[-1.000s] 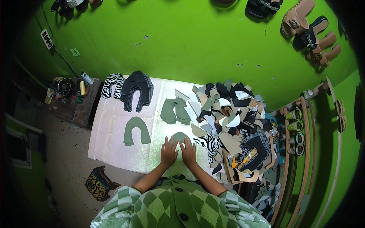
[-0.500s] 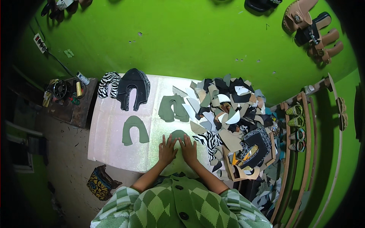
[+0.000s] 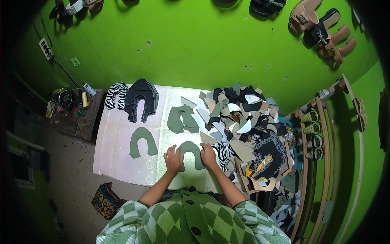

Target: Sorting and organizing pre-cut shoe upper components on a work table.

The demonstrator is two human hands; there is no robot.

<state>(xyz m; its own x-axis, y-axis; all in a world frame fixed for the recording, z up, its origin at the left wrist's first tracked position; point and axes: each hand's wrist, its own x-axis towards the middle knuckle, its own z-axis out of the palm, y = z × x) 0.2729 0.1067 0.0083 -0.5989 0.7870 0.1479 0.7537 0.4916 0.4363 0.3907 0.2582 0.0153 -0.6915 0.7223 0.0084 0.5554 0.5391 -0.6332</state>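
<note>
Just in front of me on the table, a dark green U-shaped piece [image 3: 190, 147] lies with its curve away from me. It looks like a thin cut-out, perhaps layered. Bent fingers of my left hand [image 3: 174, 160] grip its left edge. My right hand [image 3: 209, 156] is closed at its right edge, the fingertips partly hidden. Farther off lie overlapping green U-shaped pieces [image 3: 176, 120]. To the left rests another green U-shaped pair [image 3: 136, 142], slightly offset from each other.
The pale table [image 3: 111, 158] also holds a black U-shaped form [image 3: 151, 96] and zebra-striped pieces [image 3: 109, 99] at far left. A heap of scraps [image 3: 233, 107] covers its right side, beside an open cardboard box [image 3: 264, 188]. A wooden rack [image 3: 321, 162] with sandals stands right.
My hands have moved apart from the top of the green piece to its two sides, uncovering its U shape. The view has shifted slightly.
</note>
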